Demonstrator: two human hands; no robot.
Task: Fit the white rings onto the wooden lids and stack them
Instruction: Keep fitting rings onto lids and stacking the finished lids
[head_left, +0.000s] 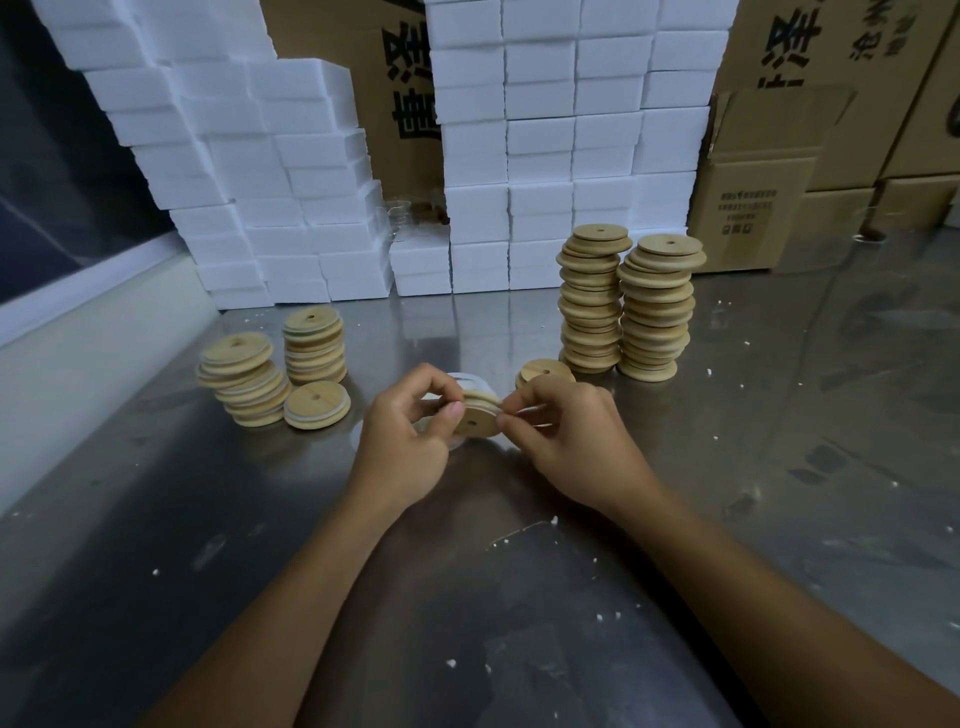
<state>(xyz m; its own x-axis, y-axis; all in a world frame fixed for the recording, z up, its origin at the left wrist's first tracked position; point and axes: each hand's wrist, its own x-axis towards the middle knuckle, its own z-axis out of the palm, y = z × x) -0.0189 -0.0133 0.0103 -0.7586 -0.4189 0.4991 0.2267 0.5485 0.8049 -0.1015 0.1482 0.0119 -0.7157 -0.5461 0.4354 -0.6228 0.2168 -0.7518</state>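
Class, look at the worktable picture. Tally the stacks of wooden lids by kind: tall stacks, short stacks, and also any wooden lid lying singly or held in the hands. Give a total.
Tall stacks, right of the hands: 2
Short stacks, left of the hands: 2
Single lids on the table: 2
Lid held between left hand and right hand: 1
Total: 7

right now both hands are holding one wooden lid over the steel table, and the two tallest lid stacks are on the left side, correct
Not quite. The head view shows the two tallest lid stacks on the right side, not the left; the left holds shorter stacks. The rest stands: the left hand and right hand both hold one wooden lid over the steel table.
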